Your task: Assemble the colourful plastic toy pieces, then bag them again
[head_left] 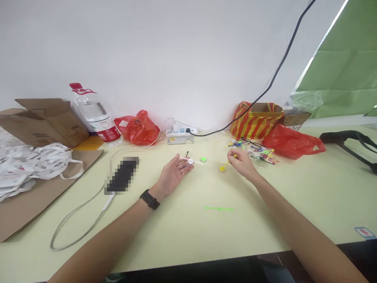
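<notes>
White disc (pixel 190 161), yellow disc (pixel 222 169); yellow stick (pixel 227 163), slanted

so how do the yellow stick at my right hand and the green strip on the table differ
Your right hand holds the yellow stick; no hand touches the green strip. The yellow stick slants, while the green strip lies flat on the table. Both are slender.

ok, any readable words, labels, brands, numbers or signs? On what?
No text is legible.
Red-and-white label on clear plastic bottle: too blurred.
Yellow sticker on flat grey piece: too small.
Blue-edged sticker with red mark on pale green table: too small.
Dark print on brown cardboard box: too blurred.
</notes>
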`<state>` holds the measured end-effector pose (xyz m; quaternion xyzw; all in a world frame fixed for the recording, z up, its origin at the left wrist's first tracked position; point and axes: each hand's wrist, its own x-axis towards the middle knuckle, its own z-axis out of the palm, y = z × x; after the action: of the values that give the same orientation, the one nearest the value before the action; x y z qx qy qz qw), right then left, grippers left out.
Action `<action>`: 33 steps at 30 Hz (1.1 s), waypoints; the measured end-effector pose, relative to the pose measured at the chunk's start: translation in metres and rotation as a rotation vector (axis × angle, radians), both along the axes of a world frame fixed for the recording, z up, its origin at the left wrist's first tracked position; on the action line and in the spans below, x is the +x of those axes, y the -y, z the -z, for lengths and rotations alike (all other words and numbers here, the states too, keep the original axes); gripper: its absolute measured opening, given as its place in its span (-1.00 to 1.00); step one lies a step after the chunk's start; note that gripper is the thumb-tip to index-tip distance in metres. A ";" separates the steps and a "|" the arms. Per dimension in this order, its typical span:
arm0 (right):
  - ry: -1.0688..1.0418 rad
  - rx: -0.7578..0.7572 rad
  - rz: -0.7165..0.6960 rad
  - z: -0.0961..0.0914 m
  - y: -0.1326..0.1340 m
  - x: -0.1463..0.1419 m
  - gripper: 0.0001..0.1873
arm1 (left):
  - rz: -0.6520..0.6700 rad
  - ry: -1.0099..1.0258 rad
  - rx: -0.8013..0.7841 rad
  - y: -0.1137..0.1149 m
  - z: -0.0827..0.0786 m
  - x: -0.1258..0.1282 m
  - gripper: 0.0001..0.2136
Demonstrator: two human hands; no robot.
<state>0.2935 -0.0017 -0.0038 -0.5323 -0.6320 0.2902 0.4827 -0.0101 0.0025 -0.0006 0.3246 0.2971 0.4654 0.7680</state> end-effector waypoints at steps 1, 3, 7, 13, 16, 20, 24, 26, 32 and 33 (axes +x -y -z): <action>-0.006 -0.008 0.011 0.000 0.000 0.000 -0.92 | 0.002 0.004 0.003 0.000 0.000 0.000 -0.64; -0.036 -0.041 0.034 0.001 -0.001 0.001 -0.92 | 0.002 0.012 0.007 0.000 0.000 0.000 -0.64; -0.099 -0.095 0.089 0.002 -0.004 0.007 -0.91 | -0.007 0.021 -0.004 0.001 -0.001 0.001 -0.65; -0.138 -0.169 0.108 0.006 -0.008 0.009 -0.92 | -0.007 0.015 -0.013 0.001 -0.002 0.001 -0.66; -0.161 -0.196 0.086 0.008 -0.008 0.006 -0.91 | 0.000 0.012 -0.006 0.001 -0.002 0.001 -0.67; -0.185 -0.231 0.041 0.009 -0.007 0.001 -0.91 | -0.008 0.007 0.001 0.001 -0.002 0.002 -0.70; -0.198 -0.266 -0.022 0.009 -0.002 -0.011 -0.93 | -0.014 0.003 0.016 0.002 -0.001 0.003 -0.71; -0.194 -0.292 -0.068 0.010 0.003 -0.021 -0.94 | -0.020 0.001 0.014 0.002 -0.001 0.003 -0.71; -0.166 -0.362 -0.238 0.011 0.014 -0.042 -0.95 | -0.013 -0.113 0.094 -0.001 0.005 0.003 -0.69; -0.169 -0.363 -0.264 0.010 0.015 -0.042 -0.95 | -0.023 -0.178 0.129 -0.001 0.007 0.003 -0.68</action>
<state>0.2518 -0.0169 -0.0138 -0.4968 -0.5909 0.5033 0.3882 -0.0069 0.0040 -0.0078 0.4101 0.3374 0.4615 0.7106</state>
